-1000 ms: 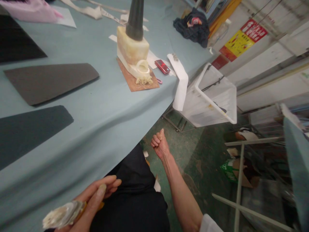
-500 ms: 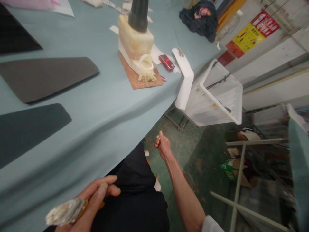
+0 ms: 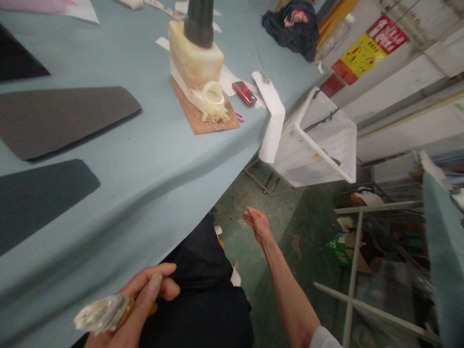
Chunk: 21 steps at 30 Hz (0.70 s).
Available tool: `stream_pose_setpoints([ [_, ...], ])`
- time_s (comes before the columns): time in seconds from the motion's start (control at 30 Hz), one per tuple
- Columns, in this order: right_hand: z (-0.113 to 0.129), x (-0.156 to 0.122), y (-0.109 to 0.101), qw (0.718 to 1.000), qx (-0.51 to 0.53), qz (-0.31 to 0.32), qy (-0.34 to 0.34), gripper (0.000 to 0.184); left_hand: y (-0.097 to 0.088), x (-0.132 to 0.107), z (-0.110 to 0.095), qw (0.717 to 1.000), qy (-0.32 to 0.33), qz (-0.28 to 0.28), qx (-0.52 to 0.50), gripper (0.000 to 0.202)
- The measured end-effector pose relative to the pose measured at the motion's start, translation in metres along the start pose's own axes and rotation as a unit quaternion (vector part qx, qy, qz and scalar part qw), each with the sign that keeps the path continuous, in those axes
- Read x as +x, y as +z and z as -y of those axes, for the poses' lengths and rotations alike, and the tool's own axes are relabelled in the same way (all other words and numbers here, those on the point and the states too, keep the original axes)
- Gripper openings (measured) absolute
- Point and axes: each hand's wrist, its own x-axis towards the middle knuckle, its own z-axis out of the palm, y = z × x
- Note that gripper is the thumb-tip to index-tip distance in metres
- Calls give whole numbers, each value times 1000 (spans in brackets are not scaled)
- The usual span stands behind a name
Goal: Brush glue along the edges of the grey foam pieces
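Note:
My left hand [image 3: 143,299] is at the bottom edge, below the table rim, closed around a glue-caked brush [image 3: 103,313] whose crusted whitish head points left. My right hand [image 3: 257,223] is stretched out over the green floor beside the table, palm down, with loosely curled fingers and nothing visibly in it. On the blue-grey table [image 3: 152,159] stands a glue-encrusted container [image 3: 197,67] with a black cone on top, resting on a brown board [image 3: 206,121]. Dark fabric pieces [image 3: 61,118] lie flat at the left.
A red phone [image 3: 244,93] and a white paper strip [image 3: 271,116] hanging over the edge lie near the table corner. A white plastic crate [image 3: 319,140] sits beside the table. Dark clothing [image 3: 290,29] is piled at the far corner. Metal frame bars [image 3: 353,270] stand at the right.
My right hand has gone from a raised fist to a loosened hand and has moved outward to the right, away from the table. The left hand still holds the brush.

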Motion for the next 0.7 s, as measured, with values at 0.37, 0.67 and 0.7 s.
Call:
stream_pose_setpoints([
  [0.37, -5, -36, 24, 998, -22, 16, -49, 70, 24, -10, -55, 957, -4, 119, -264, 59],
  [0.67, 25, -66, 29, 989, -94, 35, -106, 81, 19, -18, -67, 915, -8, 180, -362, 55],
  [0.7, 28, -70, 31, 987, -101, 39, -115, 79, 19, -19, -67, 916, -6, 175, -362, 55],
])
